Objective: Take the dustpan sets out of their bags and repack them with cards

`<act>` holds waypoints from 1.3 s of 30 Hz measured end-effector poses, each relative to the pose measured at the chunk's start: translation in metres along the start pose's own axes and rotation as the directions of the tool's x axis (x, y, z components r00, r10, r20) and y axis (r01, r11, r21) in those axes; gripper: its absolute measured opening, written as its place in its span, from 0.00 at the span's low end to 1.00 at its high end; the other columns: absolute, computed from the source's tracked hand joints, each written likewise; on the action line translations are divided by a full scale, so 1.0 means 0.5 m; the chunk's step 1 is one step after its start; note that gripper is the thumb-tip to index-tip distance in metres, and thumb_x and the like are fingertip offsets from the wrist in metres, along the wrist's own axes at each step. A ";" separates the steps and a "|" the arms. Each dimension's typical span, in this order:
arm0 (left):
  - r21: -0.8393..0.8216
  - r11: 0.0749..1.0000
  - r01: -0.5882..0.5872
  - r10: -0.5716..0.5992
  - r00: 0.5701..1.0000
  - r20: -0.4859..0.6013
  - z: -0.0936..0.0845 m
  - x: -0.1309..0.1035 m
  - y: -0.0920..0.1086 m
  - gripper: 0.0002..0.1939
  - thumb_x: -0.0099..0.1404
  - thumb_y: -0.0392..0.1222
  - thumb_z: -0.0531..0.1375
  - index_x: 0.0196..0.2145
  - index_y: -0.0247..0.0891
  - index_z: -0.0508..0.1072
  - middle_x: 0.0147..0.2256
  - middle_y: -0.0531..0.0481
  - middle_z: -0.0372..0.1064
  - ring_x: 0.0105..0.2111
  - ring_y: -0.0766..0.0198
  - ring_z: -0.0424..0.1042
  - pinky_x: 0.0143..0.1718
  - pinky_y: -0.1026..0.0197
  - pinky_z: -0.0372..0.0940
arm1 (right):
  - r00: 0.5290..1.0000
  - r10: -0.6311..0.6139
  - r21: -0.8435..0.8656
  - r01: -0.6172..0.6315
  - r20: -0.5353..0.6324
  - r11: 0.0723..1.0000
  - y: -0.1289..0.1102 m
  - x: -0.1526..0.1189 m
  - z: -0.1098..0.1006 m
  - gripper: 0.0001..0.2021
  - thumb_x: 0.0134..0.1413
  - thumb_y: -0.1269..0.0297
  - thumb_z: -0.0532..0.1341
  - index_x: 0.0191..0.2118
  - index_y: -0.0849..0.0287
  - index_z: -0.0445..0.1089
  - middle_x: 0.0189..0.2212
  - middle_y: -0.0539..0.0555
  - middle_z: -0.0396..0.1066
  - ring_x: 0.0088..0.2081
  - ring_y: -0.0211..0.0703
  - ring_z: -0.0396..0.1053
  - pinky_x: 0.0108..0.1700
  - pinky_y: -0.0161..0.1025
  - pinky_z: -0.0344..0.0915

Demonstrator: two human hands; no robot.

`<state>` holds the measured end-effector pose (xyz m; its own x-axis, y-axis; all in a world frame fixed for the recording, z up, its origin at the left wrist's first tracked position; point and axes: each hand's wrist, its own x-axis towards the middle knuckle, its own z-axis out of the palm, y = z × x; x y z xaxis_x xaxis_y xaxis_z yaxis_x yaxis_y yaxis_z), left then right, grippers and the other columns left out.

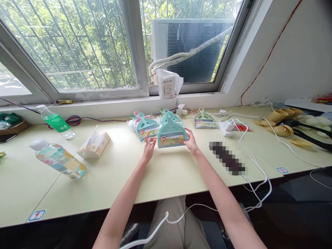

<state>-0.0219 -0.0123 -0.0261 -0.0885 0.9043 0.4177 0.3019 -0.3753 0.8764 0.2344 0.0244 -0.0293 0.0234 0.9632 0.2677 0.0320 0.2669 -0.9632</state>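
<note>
1. Teal plastic makes up the small dustpan and brush set, which has a colourful paper label along its bottom edge. It stands on its edge on the pale yellow table.
2. The left hand holds the left side of the teal set, with the fingers bent against its edge.
3. The right hand holds the right side of the teal set, with the fingers curled on its edge.
4. Just behind the teal set, more sets in clear bags lie in a pile of packed dustpan sets.
5. One more green packed set lies to the right of the teal set, a little farther back.
6. Left of the teal set sits a soft pack of tissues.
7. Farther left of the teal set, a clear bottle with a white cap lies on its side, and a green-label bottle leans behind it.
8. Right of the teal set are a white charger block and white cables.
9. Far right of the teal set lie some tan paper cups.
</note>
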 end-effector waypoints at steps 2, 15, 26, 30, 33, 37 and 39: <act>0.066 0.997 -0.032 0.036 0.998 -0.057 -0.013 0.012 -0.011 0.25 0.69 0.49 0.48 0.61 0.46 0.47 0.46 0.45 0.68 0.47 0.59 0.68 0.49 0.52 0.62 | 1.000 -0.003 -0.097 0.002 -0.006 0.995 0.020 0.033 -0.055 0.40 0.31 0.62 0.71 0.55 0.50 0.57 0.42 0.54 0.67 0.43 0.49 0.68 0.44 0.46 0.68; 0.397 0.907 -0.143 0.199 0.974 -0.104 -0.033 0.031 -0.025 0.15 0.70 0.45 0.45 0.49 0.41 0.64 0.45 0.44 0.67 0.49 0.56 0.65 0.52 0.50 0.59 | 0.970 -0.049 -0.762 -0.155 -0.238 0.628 0.099 0.212 0.003 0.34 0.51 0.65 0.61 0.63 0.50 0.49 0.58 0.59 0.59 0.59 0.55 0.55 0.57 0.52 0.53; 0.438 0.889 -0.134 0.172 0.984 -0.048 -0.040 0.041 -0.026 0.13 0.68 0.41 0.47 0.38 0.42 0.70 0.43 0.45 0.68 0.48 0.54 0.66 0.51 0.49 0.60 | 0.964 -0.014 -0.708 -0.186 -0.266 0.681 0.109 0.229 0.019 0.29 0.52 0.60 0.58 0.60 0.57 0.54 0.57 0.60 0.62 0.57 0.53 0.59 0.55 0.47 0.55; 0.437 0.888 -0.140 0.167 0.986 -0.024 -0.039 0.038 -0.024 0.13 0.67 0.40 0.47 0.38 0.42 0.71 0.42 0.46 0.68 0.47 0.54 0.66 0.50 0.50 0.61 | 0.962 -0.022 -0.711 -0.186 -0.272 0.678 0.100 0.228 0.026 0.27 0.51 0.59 0.59 0.57 0.55 0.57 0.55 0.59 0.65 0.55 0.55 0.61 0.54 0.49 0.55; 0.446 0.885 -0.134 0.151 0.988 -0.002 -0.038 0.035 -0.023 0.13 0.67 0.39 0.47 0.37 0.42 0.71 0.41 0.46 0.68 0.47 0.55 0.67 0.49 0.50 0.61 | 0.954 -0.004 -0.699 -0.215 -0.299 0.682 0.093 0.238 0.046 0.25 0.51 0.60 0.59 0.56 0.56 0.58 0.54 0.61 0.64 0.55 0.55 0.61 0.53 0.49 0.55; 0.449 0.883 -0.134 0.139 0.990 0.022 -0.037 0.031 -0.023 0.13 0.67 0.39 0.47 0.36 0.42 0.71 0.41 0.46 0.68 0.47 0.55 0.67 0.50 0.49 0.61 | 0.942 0.043 -0.667 -0.267 -0.333 0.696 0.084 0.257 0.105 0.25 0.51 0.61 0.60 0.56 0.57 0.57 0.53 0.64 0.64 0.55 0.56 0.61 0.50 0.49 0.58; 0.452 0.883 -0.130 0.134 0.991 0.024 -0.038 0.030 -0.022 0.13 0.67 0.39 0.47 0.36 0.42 0.71 0.41 0.47 0.68 0.47 0.55 0.67 0.50 0.49 0.61 | 0.944 0.042 -0.668 -0.263 -0.327 0.696 0.083 0.263 0.146 0.26 0.52 0.60 0.60 0.56 0.58 0.57 0.53 0.64 0.64 0.55 0.57 0.61 0.49 0.50 0.59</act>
<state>-0.0447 0.0017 -0.0250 -0.0247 0.8506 0.5252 0.7068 -0.3567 0.6109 0.1658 0.1641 -0.0358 0.3505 0.9102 0.2204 0.6838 -0.0879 -0.7244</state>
